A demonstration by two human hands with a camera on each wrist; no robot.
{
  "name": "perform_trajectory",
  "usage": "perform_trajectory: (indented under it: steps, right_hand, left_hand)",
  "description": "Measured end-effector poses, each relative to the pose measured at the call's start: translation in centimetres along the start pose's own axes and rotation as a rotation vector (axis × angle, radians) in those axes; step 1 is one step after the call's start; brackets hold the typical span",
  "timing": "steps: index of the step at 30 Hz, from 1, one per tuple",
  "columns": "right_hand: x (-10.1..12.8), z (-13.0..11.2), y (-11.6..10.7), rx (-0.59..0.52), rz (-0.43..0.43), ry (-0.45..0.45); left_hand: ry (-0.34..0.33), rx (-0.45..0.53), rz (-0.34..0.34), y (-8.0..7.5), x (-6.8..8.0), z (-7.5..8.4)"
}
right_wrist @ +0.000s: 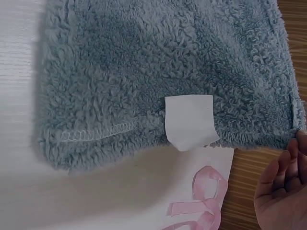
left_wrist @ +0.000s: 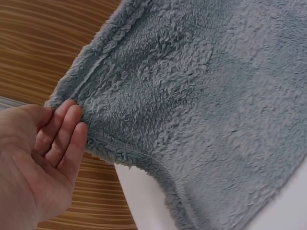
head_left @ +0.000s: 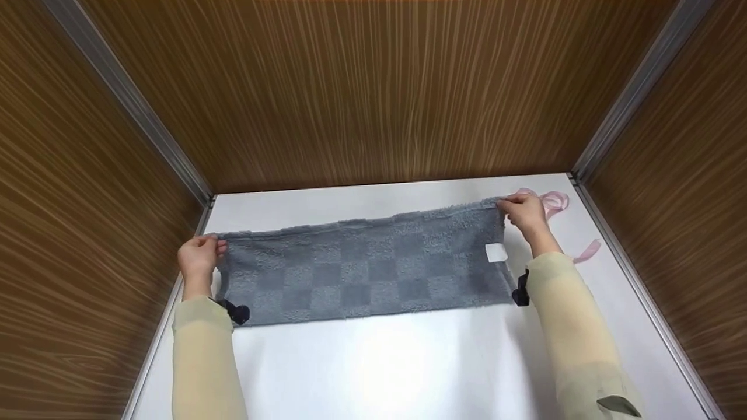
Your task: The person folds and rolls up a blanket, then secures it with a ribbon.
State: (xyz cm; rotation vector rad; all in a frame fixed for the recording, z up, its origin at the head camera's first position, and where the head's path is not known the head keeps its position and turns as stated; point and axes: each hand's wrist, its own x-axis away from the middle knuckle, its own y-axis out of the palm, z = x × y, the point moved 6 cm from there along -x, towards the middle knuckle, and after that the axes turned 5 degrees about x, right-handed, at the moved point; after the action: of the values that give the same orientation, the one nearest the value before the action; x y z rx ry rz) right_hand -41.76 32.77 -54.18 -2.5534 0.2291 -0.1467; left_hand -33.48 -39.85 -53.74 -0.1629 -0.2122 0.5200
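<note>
Wood-grain walls (head_left: 362, 87) stand left, far and right around a white table (head_left: 373, 367). Grey-blue towel (head_left: 356, 268), checkered, stretched left to right over the table's far half; far edge lifted, right end farther off than left. Cannot tell whether its near edge touches the table. Pale yellow sleeves (head_left: 204, 361) reach in from the near side. Left hand (head_left: 198, 258): thumb and fingertips pinching the towel's far-left corner. Right hand (head_left: 526, 216): pinching the far-right corner. Pink ribbon (right_wrist: 187, 208), looped, on the table at far right, partly behind the right hand. White tag (head_left: 496, 252) on the towel's right edge.
</note>
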Motion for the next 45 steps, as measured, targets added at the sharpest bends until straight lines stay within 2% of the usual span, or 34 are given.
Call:
perform_trajectory:
  steps: [5,11,17,24,29,32,37,40,45]
  right_hand:
    - [0.1,-0.4,0.1,0.023,-0.032,0.030]
    - [0.3,-1.0,-0.2,0.046,-0.048,0.061]
    - [0.6,-1.2,-0.4,-0.044,-0.051,0.098]
    - [1.3,-1.0,0.6,-0.212,-0.101,0.155]
    - [1.6,-0.9,1.5,-0.217,-0.122,0.178]
    - [1.7,-0.8,2.1,-0.205,-0.158,0.180]
    - [1.8,-0.4,2.9,-0.206,-0.232,0.149]
    - [1.9,-0.1,2.9,-0.177,-0.244,0.111]
    - [2.6,0.5,2.5,0.041,-0.238,-0.020]
  left_hand:
    - [-0.009,-0.022,0.000,0.4,0.5,-0.1]
    - [-0.010,0.033,0.012,0.7,1.2,0.6]
    - [-0.047,0.066,0.007,1.0,1.9,1.1]
    - [-0.073,0.048,-0.150,2.8,2.3,0.8]
    - [-0.098,0.022,-0.245,3.7,2.5,0.2]
    - [-0.126,-0.015,-0.265,3.8,2.7,-0.2]
    - [-0.133,-0.145,-0.236,3.3,3.0,-0.5]
    - [-0.138,-0.211,-0.245,2.8,3.4,-0.8]
    - [-0.133,-0.323,-0.347,2.7,4.2,-1.3]
